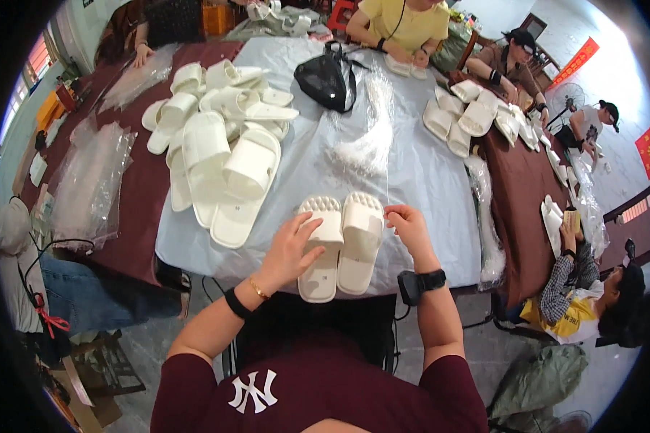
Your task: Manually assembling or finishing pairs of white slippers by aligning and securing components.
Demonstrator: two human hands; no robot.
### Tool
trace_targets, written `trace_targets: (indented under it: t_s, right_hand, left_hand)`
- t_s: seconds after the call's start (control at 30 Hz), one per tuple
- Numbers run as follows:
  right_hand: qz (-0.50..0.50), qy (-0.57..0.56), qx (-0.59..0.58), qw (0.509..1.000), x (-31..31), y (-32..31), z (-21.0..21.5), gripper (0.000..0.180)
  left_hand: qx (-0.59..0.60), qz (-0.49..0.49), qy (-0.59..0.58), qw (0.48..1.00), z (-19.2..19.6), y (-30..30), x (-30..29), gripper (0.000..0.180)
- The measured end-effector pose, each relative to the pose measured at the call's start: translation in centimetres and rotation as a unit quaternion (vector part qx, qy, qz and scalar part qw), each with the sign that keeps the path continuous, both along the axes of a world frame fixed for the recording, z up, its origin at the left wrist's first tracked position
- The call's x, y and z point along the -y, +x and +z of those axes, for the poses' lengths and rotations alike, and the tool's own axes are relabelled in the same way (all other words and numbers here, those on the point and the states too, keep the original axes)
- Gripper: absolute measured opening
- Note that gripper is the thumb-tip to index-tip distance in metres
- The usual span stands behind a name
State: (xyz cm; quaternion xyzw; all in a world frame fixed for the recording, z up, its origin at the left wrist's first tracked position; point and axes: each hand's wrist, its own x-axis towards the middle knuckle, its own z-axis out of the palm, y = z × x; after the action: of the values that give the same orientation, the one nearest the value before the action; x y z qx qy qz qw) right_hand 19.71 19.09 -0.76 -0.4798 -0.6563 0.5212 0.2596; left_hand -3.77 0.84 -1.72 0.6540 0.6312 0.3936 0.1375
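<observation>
A pair of cream slide slippers stands side by side at the table's near edge, toes pointing away from me. My left hand lies with its fingers spread against the left slipper, touching its strap. Beside the toe of the right slipper, my right hand is pinched closed, and a thin clear strand seems to rise from its fingertips. Beyond the pair lies a bundle of thin clear strands. To the left is a heap of similar cream slippers.
A black mesh bag sits on the pale plastic table cover. Clear plastic bags lie on the brown cloth at left. More slippers are at the right, where several people sit working. A person in yellow handles slippers across the table.
</observation>
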Motion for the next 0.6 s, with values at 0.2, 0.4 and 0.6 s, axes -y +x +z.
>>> trace_targets:
  t_s: [0.2,0.4,0.6]
  right_hand:
    - [0.164,-0.125,-0.008,0.979,9.8,1.4,2.8,0.017]
    - [0.229,-0.152,-0.057,0.96,11.7,0.8,4.3,0.018]
    - [0.193,0.138,0.0,0.971,10.0,0.0,3.5,0.028]
  left_hand:
    - [0.031,-0.169,0.058,0.983,2.5,3.5,-0.4,0.037]
    - [0.077,-0.253,0.031,0.964,0.0,4.6,0.0,0.017]
    - [0.305,-0.261,-0.177,0.899,2.1,3.3,1.1,0.015]
